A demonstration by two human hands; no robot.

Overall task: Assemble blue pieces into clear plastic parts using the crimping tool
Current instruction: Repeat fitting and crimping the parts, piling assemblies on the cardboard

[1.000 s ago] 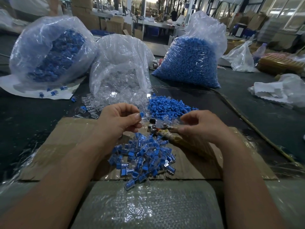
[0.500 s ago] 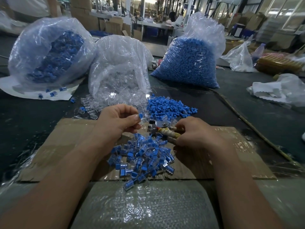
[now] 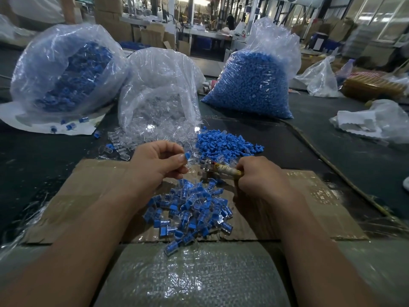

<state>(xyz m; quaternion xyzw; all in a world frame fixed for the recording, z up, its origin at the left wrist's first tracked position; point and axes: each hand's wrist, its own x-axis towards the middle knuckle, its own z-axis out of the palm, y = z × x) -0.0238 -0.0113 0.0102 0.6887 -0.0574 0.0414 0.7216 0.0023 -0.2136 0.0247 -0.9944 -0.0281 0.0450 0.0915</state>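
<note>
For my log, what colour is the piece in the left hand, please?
Blue piece, pinched by the left hand; head view.

Crimping tool [image 3: 225, 170] handles mostly buried in gripping right hand [image 3: 263, 180]; metal head blurred, its state unreadable. Blue piece [image 3: 187, 155] half hidden behind left hand [image 3: 159, 162] thumb. Forearms cut by near edge. Far workshop blurred; white bag [image 3: 376, 122] clipped at right edge.

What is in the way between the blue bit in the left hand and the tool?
Nothing I can see. The left hand pinches the blue piece, the right hand grips the crimping tool, and only an open gap lies between them.
</note>
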